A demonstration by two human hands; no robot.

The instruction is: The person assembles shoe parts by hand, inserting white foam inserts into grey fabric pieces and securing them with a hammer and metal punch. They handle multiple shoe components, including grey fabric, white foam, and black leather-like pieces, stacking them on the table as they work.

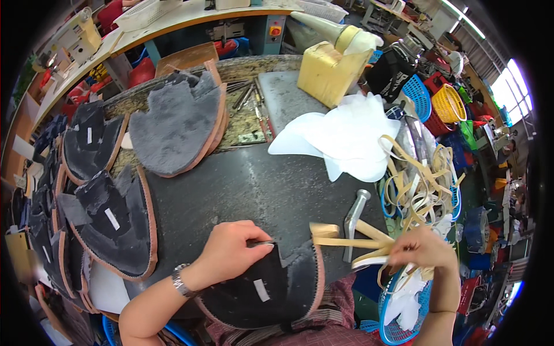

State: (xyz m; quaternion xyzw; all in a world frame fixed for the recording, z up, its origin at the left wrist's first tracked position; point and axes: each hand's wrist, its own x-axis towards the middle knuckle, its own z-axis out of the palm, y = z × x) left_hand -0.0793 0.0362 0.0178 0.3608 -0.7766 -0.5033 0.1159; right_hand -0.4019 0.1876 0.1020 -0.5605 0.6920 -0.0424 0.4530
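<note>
On the near edge of the dark worktop lies a black shoe upper [288, 294] with a pink-tan rim and a small white label. My left hand [234, 251] pinches its upper edge between thumb and fingers. To the right, my right hand [424, 251] is closed on a tan tape strip [346, 243], whose far end reaches the upper's right corner. Looped bits of the same tape and a white-edged band sit beside those fingers. A metal hammer [353, 222] lies just beyond the tape.
More black and grey uppers [179, 118] are stacked at the left. White cut sheets [340, 135], a yellowish block [329, 72] and slim tools [259, 106] lie farther back. Blue baskets [424, 314] with tangled tan tape [421, 184] stand at the right edge.
</note>
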